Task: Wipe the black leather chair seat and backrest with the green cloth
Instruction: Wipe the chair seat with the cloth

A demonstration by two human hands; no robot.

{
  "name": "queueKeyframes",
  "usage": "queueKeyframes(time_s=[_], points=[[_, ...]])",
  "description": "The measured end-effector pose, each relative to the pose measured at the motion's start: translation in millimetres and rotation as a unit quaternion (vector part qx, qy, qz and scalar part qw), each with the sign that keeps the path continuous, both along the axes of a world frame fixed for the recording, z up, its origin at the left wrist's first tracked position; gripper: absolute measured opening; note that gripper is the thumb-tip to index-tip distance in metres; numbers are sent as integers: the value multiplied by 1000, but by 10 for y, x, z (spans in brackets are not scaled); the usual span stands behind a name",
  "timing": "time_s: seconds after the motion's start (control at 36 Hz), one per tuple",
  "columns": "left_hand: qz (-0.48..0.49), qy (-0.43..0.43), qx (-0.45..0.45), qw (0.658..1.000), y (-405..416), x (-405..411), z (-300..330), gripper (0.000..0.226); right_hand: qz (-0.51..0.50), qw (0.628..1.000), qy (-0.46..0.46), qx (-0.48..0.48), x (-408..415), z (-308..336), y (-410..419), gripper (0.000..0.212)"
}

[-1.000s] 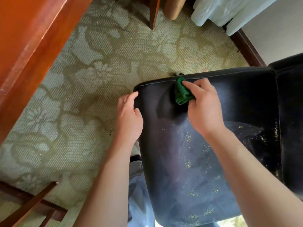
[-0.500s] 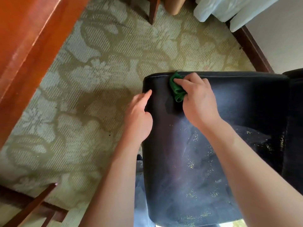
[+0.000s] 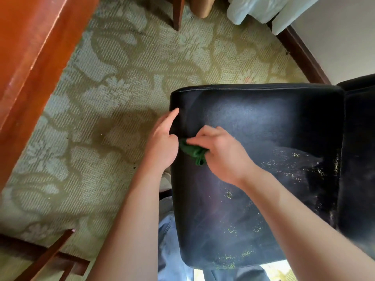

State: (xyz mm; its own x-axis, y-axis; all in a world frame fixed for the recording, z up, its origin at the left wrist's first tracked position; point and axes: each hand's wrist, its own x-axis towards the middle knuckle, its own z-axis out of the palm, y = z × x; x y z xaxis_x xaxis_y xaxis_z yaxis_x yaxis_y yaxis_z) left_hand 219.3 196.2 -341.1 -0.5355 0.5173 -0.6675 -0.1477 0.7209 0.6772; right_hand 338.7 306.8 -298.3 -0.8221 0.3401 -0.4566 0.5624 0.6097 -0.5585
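- The black leather seat (image 3: 263, 138) fills the right and lower middle of the view; its stitched far edge runs across the frame above the hands.
- The backrest (image 3: 359, 159) shows as a dark panel at the right edge, meeting the seat along a seam.
- The right hand (image 3: 221, 153) lies on the seat near its left edge, fingers curled over the green cloth (image 3: 192, 152) and pressing it onto the leather.
- The cloth is bunched; only a small folded part shows past the fingers, just beside the left hand.
- The left hand (image 3: 162, 142) rests against the left side of the seat, fingers fairly straight, forefinger tip touching the upper corner region. It holds nothing.
- Pale yellow-green specks (image 3: 284, 163) are scattered over the near and right parts of the seat; the far part looks dull and smeared.
- A patterned beige carpet (image 3: 121, 78) covers the floor to the left and beyond.
- Reddish wooden furniture (image 3: 30, 47) stands at the upper left.
- White fabric (image 3: 263, 9) hangs at the top right.
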Motion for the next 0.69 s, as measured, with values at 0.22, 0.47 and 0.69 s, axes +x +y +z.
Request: queueKeyframes(time_s=[0.22, 0.47, 0.69], points=[[23, 8, -33, 999, -111, 166, 78, 63, -209, 965, 29, 155, -64, 47, 487, 71], [-7, 30, -25, 999, -134, 184, 88, 69, -176, 963, -44, 199, -83, -35, 284, 49], [-34, 37, -32, 998, -132, 226, 97, 75, -149, 972, -24, 180, -25, -103, 284, 43]])
